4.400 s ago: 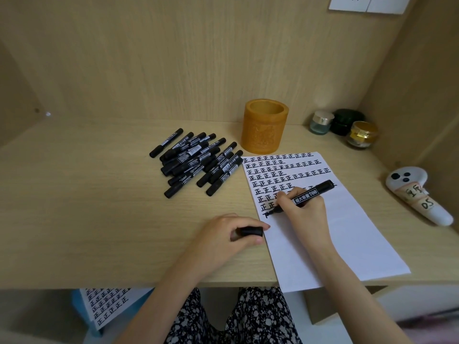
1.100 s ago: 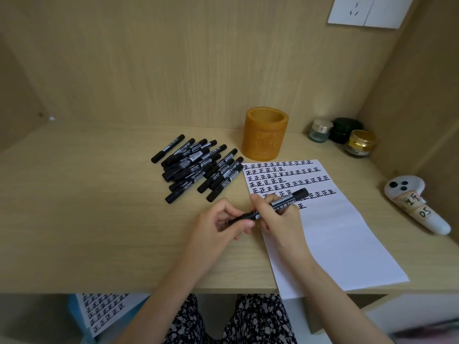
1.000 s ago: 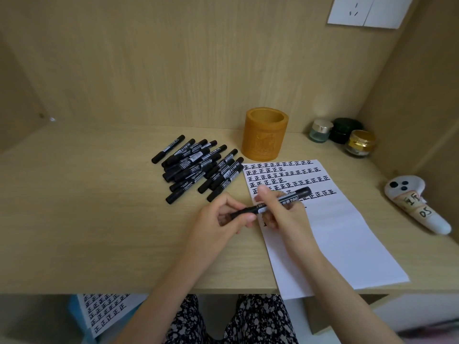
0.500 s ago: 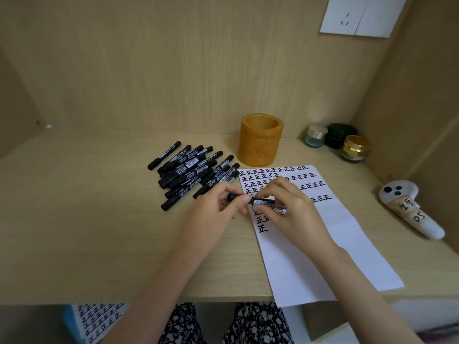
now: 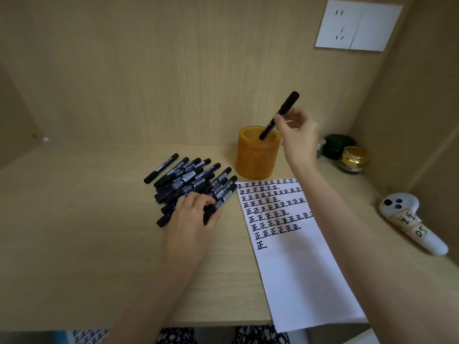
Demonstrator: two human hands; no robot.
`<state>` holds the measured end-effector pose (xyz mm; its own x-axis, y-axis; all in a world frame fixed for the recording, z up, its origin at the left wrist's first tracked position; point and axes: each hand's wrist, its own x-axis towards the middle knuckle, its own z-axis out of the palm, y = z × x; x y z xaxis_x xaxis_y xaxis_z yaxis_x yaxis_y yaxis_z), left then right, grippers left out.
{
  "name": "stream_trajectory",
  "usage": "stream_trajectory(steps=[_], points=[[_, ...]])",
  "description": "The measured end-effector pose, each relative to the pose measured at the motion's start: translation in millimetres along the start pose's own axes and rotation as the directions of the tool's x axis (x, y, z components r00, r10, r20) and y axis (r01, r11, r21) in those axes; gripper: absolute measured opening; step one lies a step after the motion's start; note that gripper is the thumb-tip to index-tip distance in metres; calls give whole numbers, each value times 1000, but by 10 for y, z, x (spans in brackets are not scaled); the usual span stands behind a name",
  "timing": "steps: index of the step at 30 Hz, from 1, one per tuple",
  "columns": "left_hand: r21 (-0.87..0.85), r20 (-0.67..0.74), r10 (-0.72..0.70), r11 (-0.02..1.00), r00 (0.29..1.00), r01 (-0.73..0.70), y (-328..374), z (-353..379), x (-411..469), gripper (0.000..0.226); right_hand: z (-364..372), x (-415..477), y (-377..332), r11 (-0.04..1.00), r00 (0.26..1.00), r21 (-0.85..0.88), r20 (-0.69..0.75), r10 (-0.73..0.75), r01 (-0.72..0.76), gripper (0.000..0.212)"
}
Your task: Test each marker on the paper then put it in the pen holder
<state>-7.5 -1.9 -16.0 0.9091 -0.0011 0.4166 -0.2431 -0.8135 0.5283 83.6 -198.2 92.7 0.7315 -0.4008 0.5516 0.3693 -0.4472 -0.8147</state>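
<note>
My right hand (image 5: 296, 135) pinches a capped black marker (image 5: 285, 109), tilted, with its lower end inside the mouth of the amber pen holder (image 5: 255, 160). My left hand (image 5: 192, 219) lies on the near edge of the pile of black markers (image 5: 183, 177), its fingers curled round one marker (image 5: 221, 202) at the pile's right side. The white paper (image 5: 298, 276) lies right of the pile, with rows of black written marks on its upper half.
Small jars, one dark green (image 5: 339, 145) and one gold (image 5: 354, 158), stand right of the holder. A white controller (image 5: 409, 222) lies at the far right. Wooden walls close in at the back and right, with a wall socket (image 5: 357, 26) above.
Earlier my right hand wrote on the paper, then both hands capped the marker. Now my right hand has carried it up into the holder's mouth, and my left hand has moved to the pile.
</note>
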Motion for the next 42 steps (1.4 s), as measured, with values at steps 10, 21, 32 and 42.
stream_trajectory(steps=[10, 21, 32, 42], points=[[-23, 59, -67, 997, 996, 69, -15, 70, 31, 30, 376, 212, 477, 922, 975, -384, 181, 130, -52, 30], [-112, 18, -112, 987, 994, 113, -47, 60, -29, 26, 75, -233, 391, 938, 979, -348, 187, 83, -13, 28], [-552, 228, -64, 813, 971, 183, 203, -66, -229, 17, -208, -1188, 7, 866, 730, 100, 590, 344, -489, 41], [-493, 358, 56, 859, 932, 138, 349, -46, -389, 19, -313, -1412, 76, 906, 742, 159, 637, 209, -392, 31]])
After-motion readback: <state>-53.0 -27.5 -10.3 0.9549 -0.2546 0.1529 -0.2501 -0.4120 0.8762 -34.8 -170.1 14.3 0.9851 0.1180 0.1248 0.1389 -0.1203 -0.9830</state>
